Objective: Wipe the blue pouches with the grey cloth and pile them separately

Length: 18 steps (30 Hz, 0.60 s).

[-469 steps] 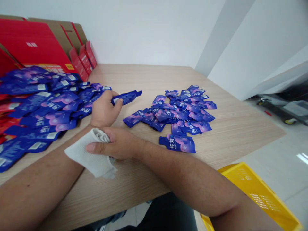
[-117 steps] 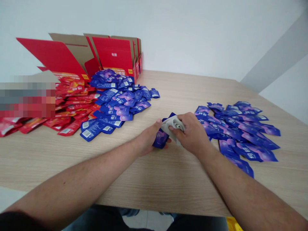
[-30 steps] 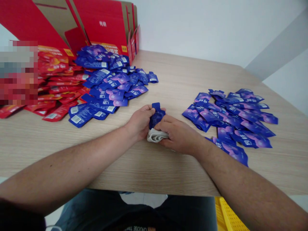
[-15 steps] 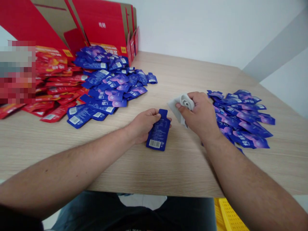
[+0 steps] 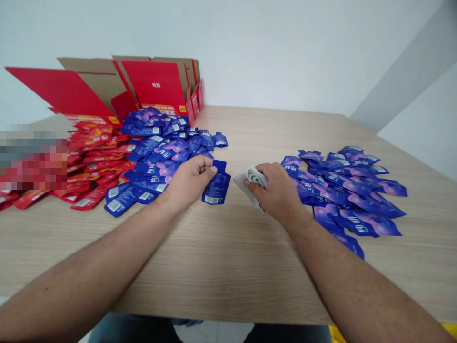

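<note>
Nearest, and well short of the barcoded pouch (image 5: 216,188), dark trousers (image 5: 135,328) show under the table edge, with a strip of something yellow (image 5: 337,334) off to the pouch's right. Bare wooden table (image 5: 200,267) spreads between that edge and the pouch. The pouch itself is blue, printed back up, barcode toward the person and narrow neck pointing away; whether it rests on the wood or is lifted slightly, I cannot tell. The left hand (image 5: 189,180) is nearly closed, fingers curled, and pinches the pouch's upper left edge under the thumb. To the right of the pouch and apart from it, the right hand (image 5: 280,190) is closed around a folded pale cloth (image 5: 255,176), gripping it between thumb and fingers, with 1 corner aimed at the pouch. Of 2 blue heaps, the right heap (image 5: 342,190) lies beyond the right hand, its pouches fanned out both nearer and farther than the barcoded pouch. The left heap (image 5: 166,150) sits left of the pouch and beyond it, partly behind the left hand. Farther left are red pouches (image 5: 98,164), their outer end hidden by a pixelated patch. Behind them, open red cartons (image 5: 153,83) stand before a white wall (image 5: 271,57).
</note>
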Tool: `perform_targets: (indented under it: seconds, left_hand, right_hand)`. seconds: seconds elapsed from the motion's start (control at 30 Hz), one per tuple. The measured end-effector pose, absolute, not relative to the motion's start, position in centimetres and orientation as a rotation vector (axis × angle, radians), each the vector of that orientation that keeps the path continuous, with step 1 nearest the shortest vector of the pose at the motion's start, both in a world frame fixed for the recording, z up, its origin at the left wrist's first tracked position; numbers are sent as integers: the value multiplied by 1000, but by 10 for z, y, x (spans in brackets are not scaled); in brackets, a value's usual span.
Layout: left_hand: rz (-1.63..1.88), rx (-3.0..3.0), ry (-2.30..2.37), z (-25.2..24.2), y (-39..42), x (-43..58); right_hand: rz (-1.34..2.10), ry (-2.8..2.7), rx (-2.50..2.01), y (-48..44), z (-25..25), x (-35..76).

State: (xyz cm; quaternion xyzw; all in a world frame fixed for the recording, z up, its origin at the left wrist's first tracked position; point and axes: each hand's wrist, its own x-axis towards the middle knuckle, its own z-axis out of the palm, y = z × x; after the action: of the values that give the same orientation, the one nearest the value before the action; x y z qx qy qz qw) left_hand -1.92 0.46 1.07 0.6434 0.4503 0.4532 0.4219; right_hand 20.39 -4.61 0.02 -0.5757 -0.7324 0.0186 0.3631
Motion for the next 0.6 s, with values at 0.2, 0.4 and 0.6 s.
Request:
perform_targets:
  seconds: [0.2, 0.4, 0.6]
  left_hand:
    - [1224, 2113, 1473, 55, 59, -19]
    - [1194, 2322, 1687, 53, 151, -5]
    - [1054, 2391, 1944, 24, 205, 5]
  right_hand:
    - [173, -1856, -1541, -48, -2, 200]
    - [289, -1891, -1550, -49, -2, 196]
    - [348, -1909, -1558, -50, -1, 194]
